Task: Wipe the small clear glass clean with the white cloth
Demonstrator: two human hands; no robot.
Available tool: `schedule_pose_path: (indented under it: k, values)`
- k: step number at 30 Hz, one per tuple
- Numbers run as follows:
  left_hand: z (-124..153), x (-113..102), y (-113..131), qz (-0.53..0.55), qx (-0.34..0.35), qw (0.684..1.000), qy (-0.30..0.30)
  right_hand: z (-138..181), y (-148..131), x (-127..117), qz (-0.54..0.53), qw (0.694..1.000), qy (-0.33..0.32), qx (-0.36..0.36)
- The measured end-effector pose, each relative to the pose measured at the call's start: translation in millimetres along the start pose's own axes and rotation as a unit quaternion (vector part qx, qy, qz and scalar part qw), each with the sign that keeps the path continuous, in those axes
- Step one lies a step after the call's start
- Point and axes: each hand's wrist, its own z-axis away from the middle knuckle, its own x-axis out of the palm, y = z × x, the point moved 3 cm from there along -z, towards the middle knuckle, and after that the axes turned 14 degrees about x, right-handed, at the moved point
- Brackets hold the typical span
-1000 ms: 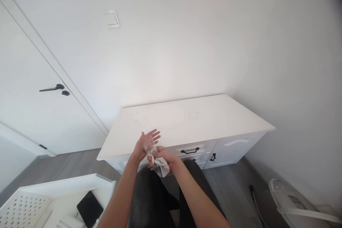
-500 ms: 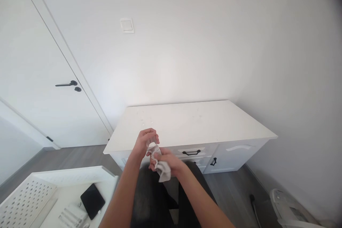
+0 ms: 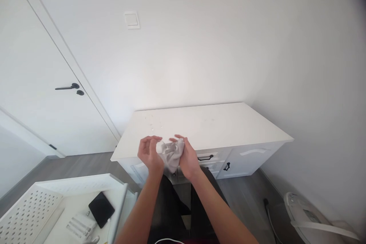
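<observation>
Cloth (image 3: pixel 172 158): there, I had it bunched at the near edge of the tabletop (image 3: pixel 206 124)!
Right hand (image 3: pixel 190 161): fingers held it.
Left hand (image 3: pixel 149 154): fingers curled beside it; gripping, I couldn't tell.

Free rm over cabinet top (image 3: pixel 225 124), R of hands (image 3: pixel 189 160); wall (image 3: pixel 194 53) behind.

Near the lower centre of the frame, the right hand (image 3: pixel 191 161) holds a crumpled light grey cloth (image 3: pixel 172 157) against its palm; the left hand (image 3: pixel 148 153), its fingers curled, is at the cloth's left edge, its contact unclear. Behind them, a white cabinet (image 3: pixel 217 124) spans the middle. A light switch (image 3: pixel 132 20) sits at upper left, above a black door handle (image 3: pixel 67 87). At lower left, a black tablet-like slab (image 3: pixel 101 209) lies inside a white-walled tray (image 3: pixel 74 181); a pale appliance (image 3: pixel 307 211) fills the lower right.
</observation>
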Motion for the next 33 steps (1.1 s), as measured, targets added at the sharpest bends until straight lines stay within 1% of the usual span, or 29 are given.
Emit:
schedule_pose_path:
  k: [1, 2, 4, 5, 6, 7, 8, 9, 10, 11, 12, 13, 14, 15, 16, 17, 18, 19, 20, 21, 22, 26, 27, 29, 31, 33]
  values:
    - [5, 3, 2, 0.02, 0.004, 0.999, -0.033, 0, 2, 2, -0.022, 0.999, -0.007, 0.035]
    - [9, 6, 4, 0.042, 0.001, 0.996, -0.079, -1, 6, 3, -0.03, 0.997, -0.005, 0.077]
    - [17, 11, 9, 0.076, -0.015, 0.98, -0.182, 0, 15, 2, -0.004, 0.987, 0.014, 0.158]
    - [19, 12, 12, 0.08, -0.023, 0.973, -0.217, 1, 18, 0, 0.025, 0.985, 0.032, 0.17]
    - [21, 13, 16, 0.075, -0.026, 0.971, -0.225, 3, 19, -3, 0.062, 0.986, 0.056, 0.146]
    - [22, 12, 21, 0.065, -0.025, 0.976, -0.205, 7, 17, -5, 0.106, 0.987, 0.088, 0.081]
    - [23, 11, 25, 0.054, -0.027, 0.984, -0.17, 12, 14, -8, 0.155, 0.979, 0.128, -0.018]
    - [25, 10, 29, 0.045, -0.036, 0.99, -0.131, 19, 9, -10, 0.207, 0.956, 0.164, -0.129]
    - [26, 10, 33, 0.04, -0.05, 0.994, -0.093, 25, 6, -12, 0.259, 0.919, 0.185, -0.234]
    - [29, 9, 35, 0.036, -0.065, 0.995, -0.065, 31, 4, -12, 0.31, 0.874, 0.187, -0.325]
    - [31, 9, 37, 0.032, -0.079, 0.995, -0.048, 35, 4, -12, 0.355, 0.828, 0.175, -0.398]
    - [32, 10, 37, 0.028, -0.088, 0.995, -0.042, 37, 6, -12, 0.389, 0.787, 0.159, -0.451]
    - [33, 10, 37, 0.026, -0.091, 0.994, -0.046, 36, 10, -12, 0.411, 0.761, 0.147, -0.48]
    - [34, 10, 36, 0.029, -0.088, 0.994, -0.059, 33, 14, -12, 0.416, 0.759, 0.146, -0.479]
    - [33, 11, 35, 0.036, -0.08, 0.993, -0.08, 28, 19, -12, 0.405, 0.781, 0.157, -0.448]
    - [32, 11, 34, 0.045, -0.068, 0.991, -0.107, 23, 24, -13, 0.38, 0.819, 0.175, -0.392]
    - [30, 11, 33, 0.052, -0.052, 0.988, -0.137, 17, 31, -13, 0.345, 0.862, 0.186, -0.323]
    - [28, 11, 32, 0.051, -0.035, 0.984, -0.166, 13, 37, -12, 0.321, 0.892, 0.178, -0.264]
    - [25, 11, 32, 0.042, -0.02, 0.98, -0.191, 11, 42, -9, 0.318, 0.906, 0.162, -0.226]
    - [22, 10, 31, 0.023, -0.01, 0.977, -0.211, 12, 44, -7, 0.336, 0.907, 0.144, -0.211]
    - [18, 8, 30, -0.007, -0.003, 0.975, -0.223, 14, 44, -6, 0.364, 0.897, 0.13, -0.216]
    - [3, 1, 32, -0.161, 0.027, 0.96, -0.227, 32, 36, -13, 0.49, 0.816, 0.108, -0.287]
    - [3, 1, 32, -0.186, 0.032, 0.952, -0.241, 34, 35, -15, 0.512, 0.802, 0.104, -0.29]
    - [9, 4, 32, -0.215, 0.043, 0.93, -0.294, 35, 35, -19, 0.557, 0.776, 0.099, -0.278]
    - [19, 11, 33, -0.232, 0.076, 0.905, -0.348, 33, 36, -22, 0.578, 0.776, 0.076, -0.242]
    - [31, 17, 33, -0.237, 0.118, 0.886, -0.38, 30, 37, -25, 0.579, 0.786, 0.041, -0.213]
